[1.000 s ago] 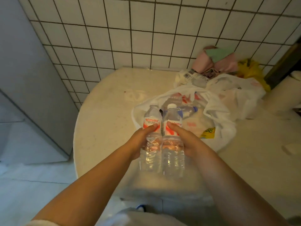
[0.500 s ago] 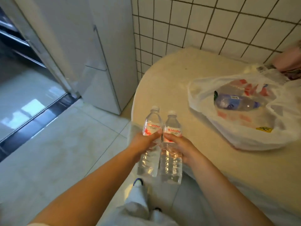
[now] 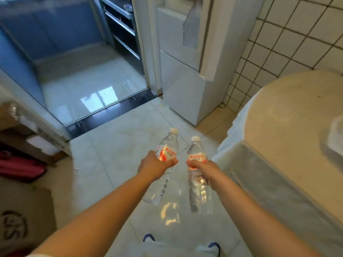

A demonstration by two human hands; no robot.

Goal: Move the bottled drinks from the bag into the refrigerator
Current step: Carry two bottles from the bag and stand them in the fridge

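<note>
Two bottles are being held side by side above the floor [image 3: 115,149], at the centre of the view: the left bottle [image 3: 166,154] in the left hand [image 3: 155,165], the right bottle [image 3: 197,175] in the right hand [image 3: 204,168], a gap being kept between them. The refrigerator [image 3: 185,71] is being seen at 12 o'clock, the table [image 3: 289,127] at 3 o'clock, the doorway [image 3: 92,80] at 10 o'clock and a box [image 3: 24,219] at 8 o'clock.

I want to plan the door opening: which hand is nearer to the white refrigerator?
Right, slightly. The right hand, holding one water bottle, is below the refrigerator, nearly in line with it; the left hand, holding another, is further left.
</note>
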